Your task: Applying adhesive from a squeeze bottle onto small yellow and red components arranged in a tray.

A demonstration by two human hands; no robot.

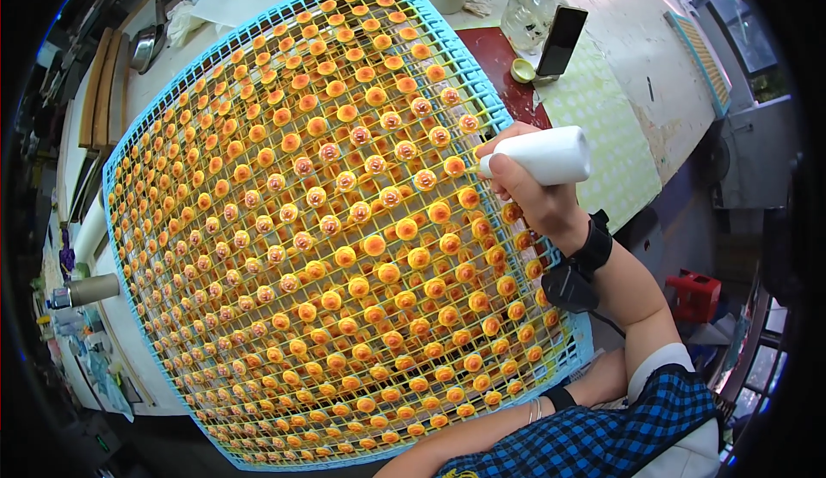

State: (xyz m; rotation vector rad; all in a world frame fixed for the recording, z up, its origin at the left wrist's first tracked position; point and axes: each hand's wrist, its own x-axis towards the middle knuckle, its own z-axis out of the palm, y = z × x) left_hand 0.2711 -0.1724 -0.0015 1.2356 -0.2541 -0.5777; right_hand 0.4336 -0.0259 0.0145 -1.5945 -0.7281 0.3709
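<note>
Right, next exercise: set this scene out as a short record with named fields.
Right hand: gripping a white bottle, its tip close to a small flower
Left hand: partly hidden behind the right arm; grip unclear
Tray: blue rim, open grid, many flowers
Flower colours: yellow and orange; some bear shiny pale dots
Beyond tray: black phone beside a clear jar

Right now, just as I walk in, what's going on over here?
The person's right hand grips a white squeeze bottle, its narrow tip aimed at a yellow-orange flower-shaped piece near the edge of a blue-rimmed grid rack. Many such small flowers fill the rack: a band of them has shiny, pale pinkish centres, while many others look plain. The left hand is partly hidden by the right arm, so whether it holds anything is unclear.
</note>
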